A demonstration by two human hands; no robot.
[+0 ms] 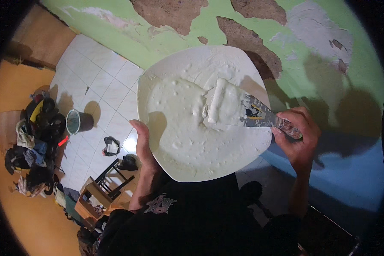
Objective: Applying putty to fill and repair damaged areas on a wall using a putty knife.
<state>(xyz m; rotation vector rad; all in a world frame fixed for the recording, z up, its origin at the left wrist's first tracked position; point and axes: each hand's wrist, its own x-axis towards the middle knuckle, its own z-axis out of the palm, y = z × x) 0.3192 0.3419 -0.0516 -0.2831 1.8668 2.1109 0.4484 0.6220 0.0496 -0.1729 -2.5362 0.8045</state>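
Note:
A large white square plate with rounded corners (191, 176) is in front of my body, spread with thick, creamy white filler paste (175, 115). My left hand (146, 143) supports it at the left edge, thumb up along the rim and the other fingers hidden underneath. In my right hand (302, 136) is a putty knife (257, 112), gripped by its speckled handle at the plate's right edge. Its paste-smeared metal blade points left into the paste, with a thick roll of paste (217, 100) along its front edge.
Ahead stands a green wall (187, 40) with peeled brown patches (247, 40) and a whitish patch (318, 30). On the tiled floor (91, 64) at left are a bucket (80, 122), a black bag (111, 146) and a wooden stool (114, 181). Clothes (34, 149) are heaped beyond.

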